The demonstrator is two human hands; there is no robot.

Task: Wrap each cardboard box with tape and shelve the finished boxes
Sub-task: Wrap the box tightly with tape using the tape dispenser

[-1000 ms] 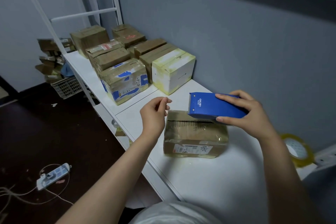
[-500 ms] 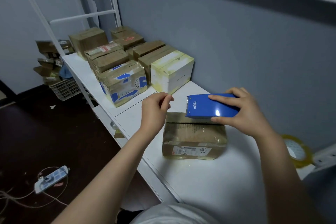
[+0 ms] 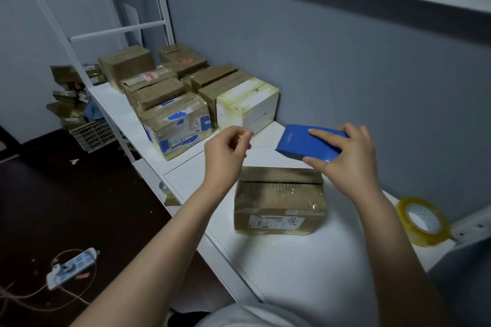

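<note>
A brown cardboard box (image 3: pixel 279 202) with a shipping label lies on the white table (image 3: pixel 305 268) in front of me. My right hand (image 3: pixel 345 156) grips a blue tape dispenser (image 3: pixel 300 142), held in the air just beyond the box's far edge. My left hand (image 3: pixel 225 154) hovers left of the dispenser with fingers and thumb pinched together, apparently on the clear tape end, which I cannot make out. Several taped boxes (image 3: pixel 175 125) stand in rows at the far end of the surface.
A yellowish tape roll (image 3: pixel 422 220) stands at the right by the wall. A white taped box (image 3: pixel 247 109) sits nearest among the finished ones. On the dark floor lie a power strip (image 3: pixel 71 268), a crate (image 3: pixel 93 135) and loose cardboard.
My right hand lifted the dispenser off the box's top and tilted it up and back. My left hand rose slightly with its pinch, away from the box.
</note>
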